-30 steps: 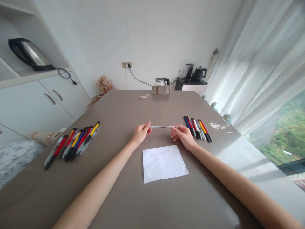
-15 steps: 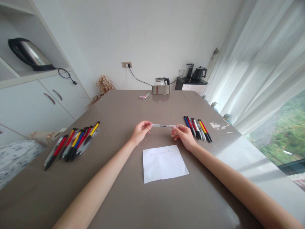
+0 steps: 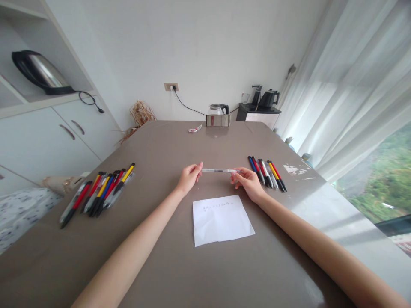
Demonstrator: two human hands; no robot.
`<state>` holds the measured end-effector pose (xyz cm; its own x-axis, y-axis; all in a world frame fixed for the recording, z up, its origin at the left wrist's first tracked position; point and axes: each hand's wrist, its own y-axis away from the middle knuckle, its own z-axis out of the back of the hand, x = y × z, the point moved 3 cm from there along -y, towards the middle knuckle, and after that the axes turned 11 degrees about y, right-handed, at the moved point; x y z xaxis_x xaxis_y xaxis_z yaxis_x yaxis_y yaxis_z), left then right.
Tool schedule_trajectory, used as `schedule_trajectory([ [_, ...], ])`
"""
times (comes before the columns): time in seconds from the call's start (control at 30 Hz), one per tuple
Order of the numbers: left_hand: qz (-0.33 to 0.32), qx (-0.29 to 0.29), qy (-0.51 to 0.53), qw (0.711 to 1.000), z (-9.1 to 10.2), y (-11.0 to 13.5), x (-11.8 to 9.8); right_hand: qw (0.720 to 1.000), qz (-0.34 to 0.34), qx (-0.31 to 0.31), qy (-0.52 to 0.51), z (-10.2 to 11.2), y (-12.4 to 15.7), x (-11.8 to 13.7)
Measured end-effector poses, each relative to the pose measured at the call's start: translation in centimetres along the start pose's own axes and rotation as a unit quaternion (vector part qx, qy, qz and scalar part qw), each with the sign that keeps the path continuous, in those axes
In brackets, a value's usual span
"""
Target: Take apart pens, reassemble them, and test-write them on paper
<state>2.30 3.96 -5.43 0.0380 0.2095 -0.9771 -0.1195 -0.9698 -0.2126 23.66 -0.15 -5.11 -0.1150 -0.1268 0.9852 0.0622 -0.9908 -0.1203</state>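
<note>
A thin clear pen (image 3: 218, 170) is held level above the brown table (image 3: 167, 141), stretched between both hands. My left hand (image 3: 189, 178) pinches its left end with the fingertips. My right hand (image 3: 248, 181) grips its right end, fingers curled. Just in front of the hands lies a white sheet of paper (image 3: 221, 220) with a faint line of writing near its top edge.
A row of several coloured pens (image 3: 98, 192) lies at the left of the table, and a smaller row of pens (image 3: 266, 172) at the right. A glass kettle (image 3: 218, 116) and a wrapper (image 3: 194, 128) sit at the far edge. Cupboards stand left, curtains right.
Almost nothing differs: both hands keep the pen between them, with only slight shifts of the left fingertips on its end.
</note>
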Motion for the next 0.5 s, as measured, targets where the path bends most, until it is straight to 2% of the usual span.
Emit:
schedule_trajectory([
  [0.1,0.009,0.007,0.007,1.0,-0.09,-0.08,0.11,1.0,0.0,-0.001,-0.006,0.05,-0.02,-0.02],
  [0.2,0.029,0.003,0.066,0.997,-0.13,-0.14,0.13,1.0,0.002,-0.005,-0.014,0.12,-0.06,-0.14],
  [0.3,0.037,0.045,0.114,0.992,-0.32,-0.02,-0.08,1.0,0.0,-0.008,-0.019,0.18,-0.09,-0.29],
  [0.4,0.017,0.086,0.112,0.99,-0.46,0.15,-0.33,1.0,-0.007,-0.013,-0.025,0.24,-0.1,-0.35],
  [0.5,0.012,0.082,0.099,0.992,-0.4,0.15,-0.31,1.0,-0.007,-0.014,-0.025,0.26,-0.13,-0.33],
])
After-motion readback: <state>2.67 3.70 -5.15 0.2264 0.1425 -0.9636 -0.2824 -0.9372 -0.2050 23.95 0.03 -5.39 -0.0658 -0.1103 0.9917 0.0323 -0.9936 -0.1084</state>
